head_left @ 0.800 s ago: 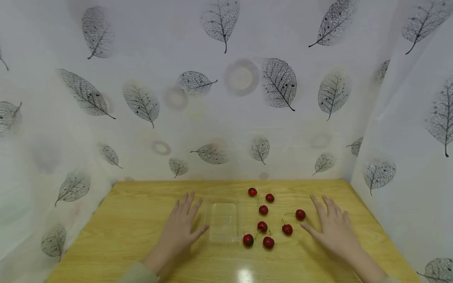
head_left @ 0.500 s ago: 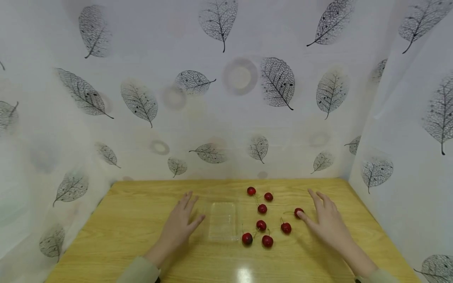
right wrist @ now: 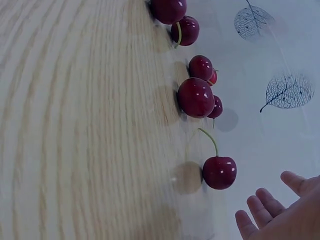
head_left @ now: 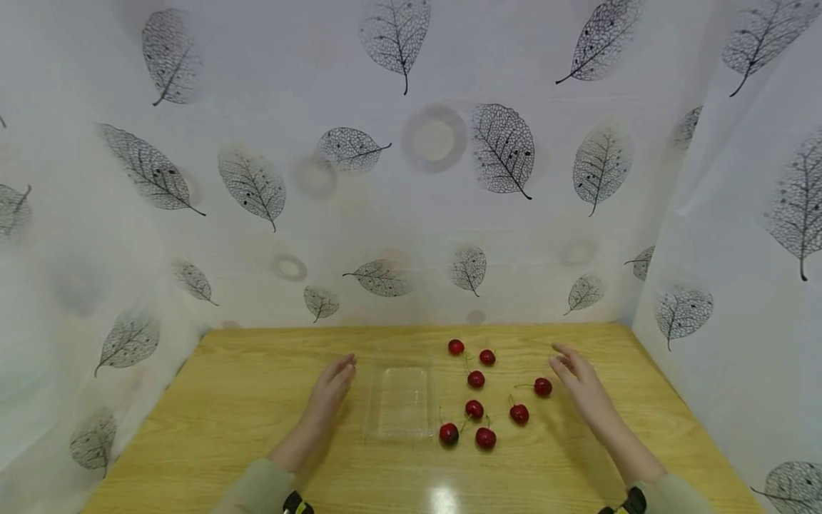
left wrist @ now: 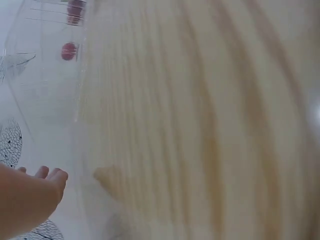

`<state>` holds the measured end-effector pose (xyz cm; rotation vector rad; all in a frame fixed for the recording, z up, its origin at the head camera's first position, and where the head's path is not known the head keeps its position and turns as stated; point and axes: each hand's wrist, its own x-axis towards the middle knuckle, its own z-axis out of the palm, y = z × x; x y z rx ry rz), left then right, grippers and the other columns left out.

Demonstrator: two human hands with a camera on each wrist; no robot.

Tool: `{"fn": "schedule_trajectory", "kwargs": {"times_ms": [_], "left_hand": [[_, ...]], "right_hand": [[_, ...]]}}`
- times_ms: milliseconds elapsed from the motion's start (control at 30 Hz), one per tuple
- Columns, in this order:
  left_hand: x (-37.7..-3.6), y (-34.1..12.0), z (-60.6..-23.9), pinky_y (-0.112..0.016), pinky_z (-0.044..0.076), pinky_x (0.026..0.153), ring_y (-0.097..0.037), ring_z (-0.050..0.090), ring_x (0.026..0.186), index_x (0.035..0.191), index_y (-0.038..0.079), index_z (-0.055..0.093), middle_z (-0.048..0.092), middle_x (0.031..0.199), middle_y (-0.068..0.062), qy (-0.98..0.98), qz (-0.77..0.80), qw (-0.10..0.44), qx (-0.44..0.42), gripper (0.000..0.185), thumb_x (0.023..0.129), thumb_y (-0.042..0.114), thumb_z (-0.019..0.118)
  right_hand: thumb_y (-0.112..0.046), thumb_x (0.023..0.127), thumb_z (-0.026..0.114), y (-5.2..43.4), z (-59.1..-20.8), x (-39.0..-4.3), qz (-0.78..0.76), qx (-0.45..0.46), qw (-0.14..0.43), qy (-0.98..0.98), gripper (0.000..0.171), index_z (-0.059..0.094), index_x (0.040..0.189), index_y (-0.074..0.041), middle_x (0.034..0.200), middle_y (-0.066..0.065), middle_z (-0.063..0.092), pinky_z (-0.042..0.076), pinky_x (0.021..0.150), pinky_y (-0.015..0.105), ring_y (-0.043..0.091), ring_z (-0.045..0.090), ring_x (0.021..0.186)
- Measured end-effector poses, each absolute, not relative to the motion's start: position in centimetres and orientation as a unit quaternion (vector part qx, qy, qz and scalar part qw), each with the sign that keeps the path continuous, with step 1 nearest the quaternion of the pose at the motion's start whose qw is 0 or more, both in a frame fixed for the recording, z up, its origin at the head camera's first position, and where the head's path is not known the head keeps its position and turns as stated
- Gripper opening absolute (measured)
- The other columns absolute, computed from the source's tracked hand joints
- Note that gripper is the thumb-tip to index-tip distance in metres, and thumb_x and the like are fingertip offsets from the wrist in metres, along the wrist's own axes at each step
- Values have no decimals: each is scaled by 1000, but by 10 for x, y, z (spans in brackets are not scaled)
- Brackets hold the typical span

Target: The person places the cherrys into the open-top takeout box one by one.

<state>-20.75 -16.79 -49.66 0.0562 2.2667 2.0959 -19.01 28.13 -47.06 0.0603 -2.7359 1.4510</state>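
Cherries (head_left: pixel 476 389) lie loose on the desk (head_left: pixel 225 400); left hand (head_left: pixel 327 396) and right hand (head_left: pixel 581 385), grips spread, flank a clear tray (head_left: pixel 401 400). At the right hand's 9 o'clock, one cherry (right wrist: pixel 219 172) shows its stem only from the wrist, seemingly untouched.

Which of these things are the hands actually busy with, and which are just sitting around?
Being worked with:
- clear plastic tray, beside the left hand
- eight red cherries, the nearest cherry just off the right hand

Just there:
- wooden table
- leaf-print curtain behind and at both sides

Neither hand holds anything.
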Motion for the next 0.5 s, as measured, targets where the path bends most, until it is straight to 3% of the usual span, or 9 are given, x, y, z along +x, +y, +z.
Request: {"fn": "schedule_trajectory", "kwargs": {"times_ms": [100,267,400,500], "left_hand": [[-210,-167,-502,-55,26,133,-49,32,155,159,-13,28,32,165,-36,679,733,41,7,59,110,12,46],[-212,-169,-510,-27,43,122,-44,36,155,161,-12,25,31,166,-36,634,770,74,-1,63,105,1,50],[-214,-172,-516,-18,49,112,-33,49,147,161,-13,24,30,166,-36,602,793,96,0,63,103,-6,49],[-215,-174,-518,-18,50,111,-17,58,135,161,-14,23,32,166,-34,582,806,108,-4,64,103,-9,48]], "right_hand": [[-45,116,29,285,-473,-195,526,-21,-29,-850,70,23,164,6,161,37,34,44,115,58,51,38,146],[-47,115,24,292,-479,-203,593,-82,-84,-797,70,27,164,3,152,27,44,49,97,26,24,52,129],[-43,116,28,299,-486,-203,641,-95,-107,-754,65,33,162,3,137,6,53,51,93,18,3,55,111],[-36,116,35,302,-491,-202,658,-88,-111,-739,63,32,162,8,126,-6,58,52,93,16,-2,58,104]]}}
